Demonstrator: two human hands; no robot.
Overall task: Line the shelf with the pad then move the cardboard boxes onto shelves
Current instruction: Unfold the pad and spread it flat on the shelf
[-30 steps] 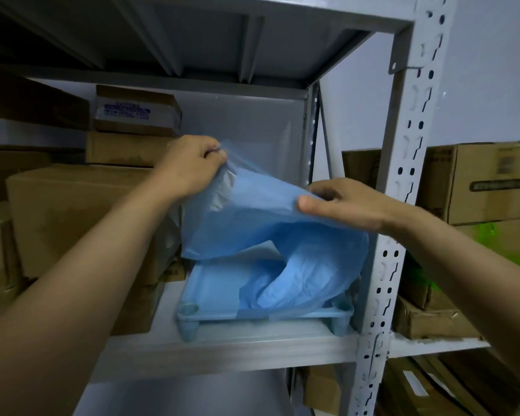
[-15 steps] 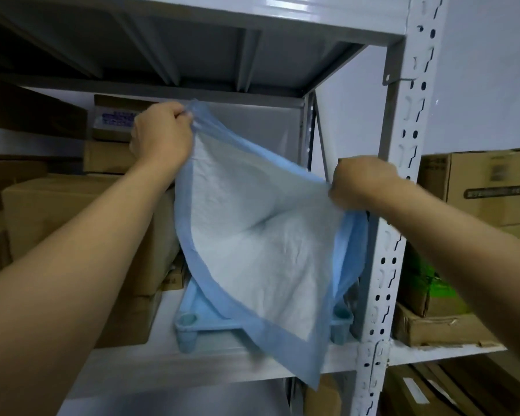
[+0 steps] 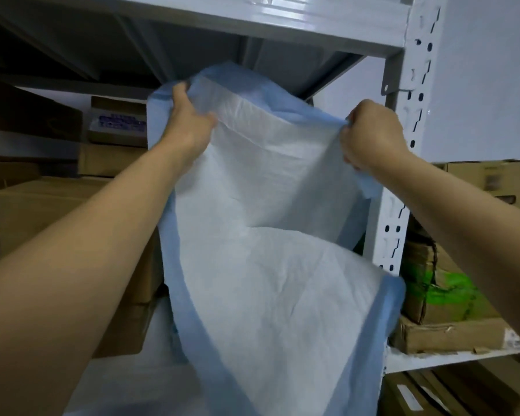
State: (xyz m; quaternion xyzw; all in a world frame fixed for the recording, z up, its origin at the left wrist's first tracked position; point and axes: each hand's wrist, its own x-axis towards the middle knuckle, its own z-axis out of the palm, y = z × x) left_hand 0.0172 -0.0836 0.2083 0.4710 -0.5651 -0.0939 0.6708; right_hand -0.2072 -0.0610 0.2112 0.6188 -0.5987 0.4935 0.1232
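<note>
At the centre of the frame, the left hand (image 3: 189, 121) and right hand (image 3: 370, 136) are each fisted around a top corner of the blue-edged white pad (image 3: 267, 250). It hangs unfolded before the shelf (image 3: 126, 376), with cardboard boxes (image 3: 51, 211) stacked at left.

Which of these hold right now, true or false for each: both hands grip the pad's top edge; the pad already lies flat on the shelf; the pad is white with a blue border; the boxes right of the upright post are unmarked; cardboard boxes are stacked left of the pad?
1. Both hands grip the pad's top edge. True: the left hand and the right hand each pinch the upper edge of the pad.
2. The pad lies flat on the shelf. False: it hangs unfolded in the air, in front of the shelf.
3. The pad is white with a blue border. True.
4. The boxes right of the upright post are unmarked. False: one box bears a green smear.
5. Cardboard boxes are stacked left of the pad. True.
</note>
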